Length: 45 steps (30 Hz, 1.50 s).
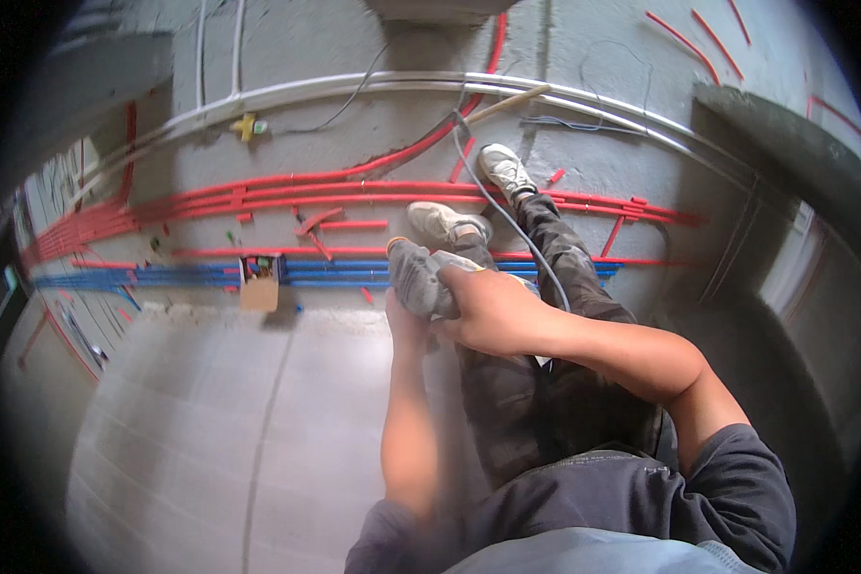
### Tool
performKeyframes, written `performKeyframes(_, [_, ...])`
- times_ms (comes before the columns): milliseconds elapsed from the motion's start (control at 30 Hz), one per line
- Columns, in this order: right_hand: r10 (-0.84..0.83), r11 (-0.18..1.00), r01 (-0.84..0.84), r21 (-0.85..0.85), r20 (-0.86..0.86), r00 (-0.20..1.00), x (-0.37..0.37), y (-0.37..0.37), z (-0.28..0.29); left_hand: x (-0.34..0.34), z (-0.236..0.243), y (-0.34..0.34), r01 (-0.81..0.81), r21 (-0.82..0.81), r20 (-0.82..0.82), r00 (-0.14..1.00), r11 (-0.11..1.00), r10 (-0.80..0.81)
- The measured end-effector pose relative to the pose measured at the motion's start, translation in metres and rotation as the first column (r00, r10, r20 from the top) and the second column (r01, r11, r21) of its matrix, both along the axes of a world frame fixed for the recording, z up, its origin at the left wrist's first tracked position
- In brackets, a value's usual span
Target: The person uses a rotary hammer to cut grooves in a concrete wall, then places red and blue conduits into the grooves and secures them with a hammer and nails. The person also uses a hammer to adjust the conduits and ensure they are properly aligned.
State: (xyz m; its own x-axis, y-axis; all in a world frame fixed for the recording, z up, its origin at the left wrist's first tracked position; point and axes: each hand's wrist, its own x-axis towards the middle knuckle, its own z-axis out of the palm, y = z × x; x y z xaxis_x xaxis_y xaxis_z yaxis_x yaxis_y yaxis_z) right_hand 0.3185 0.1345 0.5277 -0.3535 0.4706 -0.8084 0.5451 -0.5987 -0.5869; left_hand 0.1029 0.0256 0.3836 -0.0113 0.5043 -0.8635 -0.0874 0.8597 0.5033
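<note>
Near the middle, my left hand and my right hand are together on a grey item with an orange edge, which looks like a work glove. My right fingers are closed around it; my left fingers are mostly hidden behind it. Something pale shows behind my right hand, too covered to make out. A grey cable runs down from above and passes behind my right forearm. My legs and white shoes are stretched out beyond my hands.
Red conduits, blue pipes and white pipes run crosswise over grey concrete. An open cardboard box sits on the blue pipes at left. A yellow fitting, a wooden stick and scattered red offcuts lie beyond. A concrete edge juts in at right.
</note>
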Motion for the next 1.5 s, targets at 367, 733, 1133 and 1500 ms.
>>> performKeyframes(367, [0.187, 0.981, -0.191, -0.023, -0.121, 0.975, -0.136, -0.026, -0.006, -0.11, 0.021, -0.067, -0.495, -0.101, 0.144, 0.851, 0.863, 0.505])
performKeyframes(733, [0.138, 0.972, -0.149, -0.182, -0.071, 0.988, -0.157, 0.015, -0.037, -0.124, -0.009, -0.047, -0.325, -0.073, -0.075, 0.945, 0.943, 0.319])
performKeyframes(1133, [-0.015, 0.974, -0.002, -0.225, -0.071, 0.997, -0.156, 0.095, -0.061, -0.167, -0.063, 0.029, -0.367, -0.272, -0.191, 0.927, 0.89, 0.324])
performKeyframes(1500, [-0.478, 0.855, 0.465, -0.229, -0.003, 0.878, -0.166, 0.061, -0.095, -0.171, -0.107, 0.129, 0.482, -0.04, -0.504, 0.746, 0.875, -0.434])
